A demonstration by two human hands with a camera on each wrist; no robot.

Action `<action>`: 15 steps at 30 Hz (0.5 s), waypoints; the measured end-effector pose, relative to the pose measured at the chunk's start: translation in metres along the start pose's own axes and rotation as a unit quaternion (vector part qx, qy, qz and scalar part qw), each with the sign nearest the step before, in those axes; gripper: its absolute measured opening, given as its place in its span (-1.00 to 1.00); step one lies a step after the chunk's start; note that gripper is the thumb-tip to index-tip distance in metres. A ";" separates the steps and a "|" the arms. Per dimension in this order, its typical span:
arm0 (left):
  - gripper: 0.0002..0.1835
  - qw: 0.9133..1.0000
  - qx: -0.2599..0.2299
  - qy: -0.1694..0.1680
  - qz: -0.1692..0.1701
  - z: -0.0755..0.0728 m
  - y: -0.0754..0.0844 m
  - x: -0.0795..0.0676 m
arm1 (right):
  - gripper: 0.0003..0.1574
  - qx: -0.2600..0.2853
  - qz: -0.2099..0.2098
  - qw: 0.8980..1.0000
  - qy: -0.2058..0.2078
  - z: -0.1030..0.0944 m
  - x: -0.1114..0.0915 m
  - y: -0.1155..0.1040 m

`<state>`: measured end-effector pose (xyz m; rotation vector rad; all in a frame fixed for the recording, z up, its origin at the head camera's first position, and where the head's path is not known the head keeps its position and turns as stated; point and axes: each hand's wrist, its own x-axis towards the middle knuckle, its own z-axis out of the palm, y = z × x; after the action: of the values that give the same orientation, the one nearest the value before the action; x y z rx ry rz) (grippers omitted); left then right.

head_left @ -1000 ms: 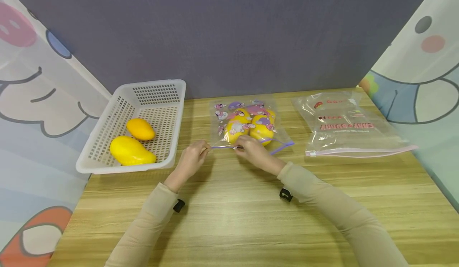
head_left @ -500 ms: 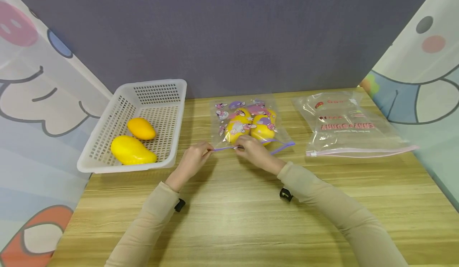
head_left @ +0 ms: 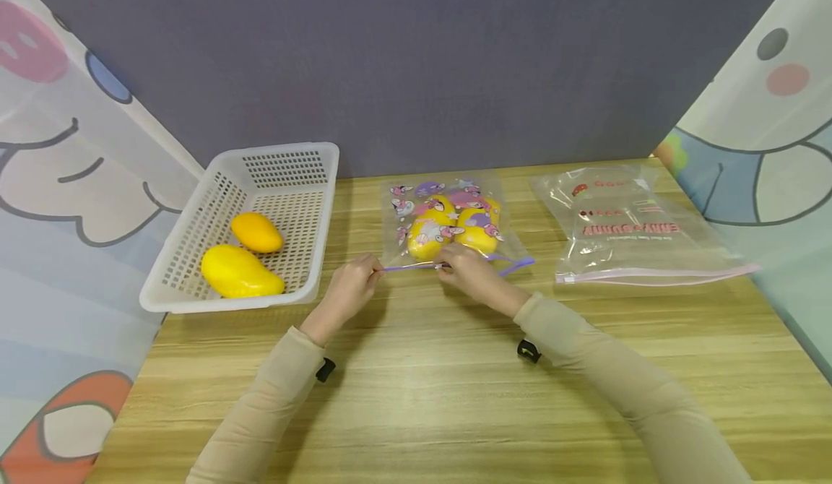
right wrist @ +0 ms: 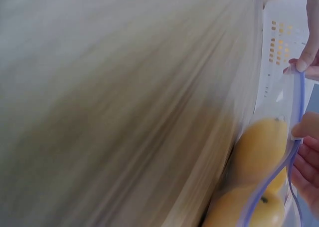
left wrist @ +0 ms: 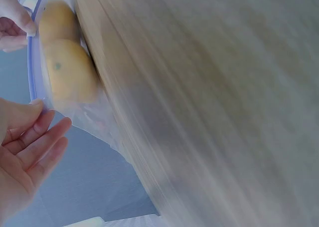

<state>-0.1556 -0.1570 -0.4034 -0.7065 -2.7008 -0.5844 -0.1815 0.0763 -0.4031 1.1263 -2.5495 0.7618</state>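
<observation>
A clear zip bag printed with pink and purple figures lies on the table with several yellow mangoes inside. My left hand pinches the left end of its purple zip edge; in the left wrist view the thumb and forefinger meet there. My right hand pinches the zip slider partway along that edge. To the slider's left the zip strips lie together, while to its right the purple edges gape apart in the right wrist view.
A white perforated basket at left holds two mangoes. A second clear zip bag with a pink zip edge and red print lies flat at right. A dark grey panel stands behind the wooden table.
My right hand has moved a little to the right along the zip edge with the slider. The left hand stays at the bag's left end, shifting only slightly.
</observation>
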 end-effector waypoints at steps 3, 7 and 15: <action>-0.95 1.000 0.000 -0.001 -0.005 -0.001 0.000 0.001 | -0.87 0.005 0.013 1.000 -0.006 -0.005 -0.003 0.004; -0.95 1.000 0.000 -0.005 -0.009 -0.002 0.001 0.001 | -0.87 0.011 0.028 0.999 -0.013 -0.010 -0.008 0.009; -0.95 1.000 0.007 -0.017 -0.016 -0.005 0.000 0.001 | -0.87 0.006 0.018 1.000 0.006 -0.018 -0.020 0.020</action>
<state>-0.1557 -0.1590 -0.3989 -0.6761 -2.7488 -0.5669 -0.1827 0.1096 -0.4040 1.0792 -2.5657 0.7906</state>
